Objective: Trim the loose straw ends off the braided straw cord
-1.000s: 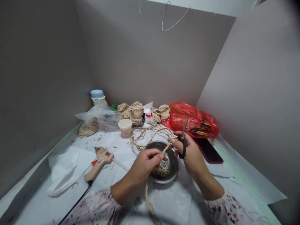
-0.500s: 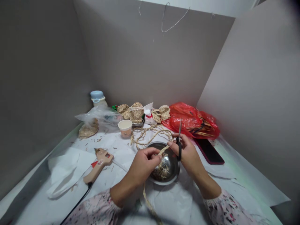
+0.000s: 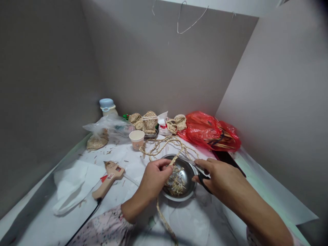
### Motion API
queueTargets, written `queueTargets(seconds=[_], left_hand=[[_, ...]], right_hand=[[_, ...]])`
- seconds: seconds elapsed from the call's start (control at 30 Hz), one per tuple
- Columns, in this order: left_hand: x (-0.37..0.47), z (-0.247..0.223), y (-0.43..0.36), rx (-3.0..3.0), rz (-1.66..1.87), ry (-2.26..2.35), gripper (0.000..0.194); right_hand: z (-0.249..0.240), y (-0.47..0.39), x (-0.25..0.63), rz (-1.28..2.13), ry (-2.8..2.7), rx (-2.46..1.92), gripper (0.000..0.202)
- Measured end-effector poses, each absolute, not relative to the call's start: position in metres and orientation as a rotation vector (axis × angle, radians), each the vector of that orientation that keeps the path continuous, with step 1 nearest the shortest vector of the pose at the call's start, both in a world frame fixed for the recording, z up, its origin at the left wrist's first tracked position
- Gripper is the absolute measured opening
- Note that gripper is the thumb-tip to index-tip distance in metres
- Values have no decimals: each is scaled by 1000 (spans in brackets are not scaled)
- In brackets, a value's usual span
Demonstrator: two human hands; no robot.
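Observation:
A braided straw cord [image 3: 164,222] runs up from the near edge of the table, through my left hand [image 3: 156,176], and on to a loose coil behind the bowl. My left fingers pinch it over the bowl's left side. My right hand [image 3: 220,176] grips the black handles of a pair of scissors [image 3: 202,179], whose blades point left towards the cord; whether they touch it I cannot tell. Beneath both hands sits a steel bowl [image 3: 191,189] with straw clippings [image 3: 176,182] inside.
On the left lies a glue gun [image 3: 109,182] with its cable. Behind stand a paper cup [image 3: 137,139], woven straw pieces [image 3: 149,123] and a blue-lidded bottle [image 3: 107,106]. A red plastic bag [image 3: 202,126] lies back right, near a phone [image 3: 229,160] partly behind my right hand.
My right hand has let go of the cord and turned the scissors from upright to pointing left, over the bowl's right side. My left hand has shifted slightly left, still pinching the cord.

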State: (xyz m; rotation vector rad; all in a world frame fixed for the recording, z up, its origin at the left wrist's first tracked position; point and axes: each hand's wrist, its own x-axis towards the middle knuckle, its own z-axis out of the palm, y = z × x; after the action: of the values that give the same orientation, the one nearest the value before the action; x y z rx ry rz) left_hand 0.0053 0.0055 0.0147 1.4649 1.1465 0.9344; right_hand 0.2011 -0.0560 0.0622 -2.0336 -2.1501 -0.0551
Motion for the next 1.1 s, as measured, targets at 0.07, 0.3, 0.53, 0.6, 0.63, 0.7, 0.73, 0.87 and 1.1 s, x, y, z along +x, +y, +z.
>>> queueTargets(seconds=[0.07,0.3,0.53,0.6,0.63,0.7,0.73,0.87,1.1], left_hand=[[5,15,5,1484,941,1166,27],[5,14,5,1575,981,1210,30],[6,13,3,1698,967,1241,30],[7,14,3,1709,967,1250,30],[7,14,3,1710,968,1253,30],[7,15,3,1708,970,1256,29],[7,15,3,1705,974,1256,29],[7,16,2,1689,969,1258,30],[8,18,1,1670,963,1278,34]], right_hand=[[63,-59,198,-76,-2192,-2047,28],[66,-62,189,-25,-2227,-2120,23],[68,-61,186,5,-2216,-2247,24],[69,-61,186,17,-2220,-2264,24],[69,-61,186,21,-2221,-2273,24],[71,-61,185,28,-2227,-2286,23],[72,-62,185,28,-2228,-2292,22],[75,-61,183,33,-2245,-2308,21],[73,-61,184,40,-2245,-2301,22]])
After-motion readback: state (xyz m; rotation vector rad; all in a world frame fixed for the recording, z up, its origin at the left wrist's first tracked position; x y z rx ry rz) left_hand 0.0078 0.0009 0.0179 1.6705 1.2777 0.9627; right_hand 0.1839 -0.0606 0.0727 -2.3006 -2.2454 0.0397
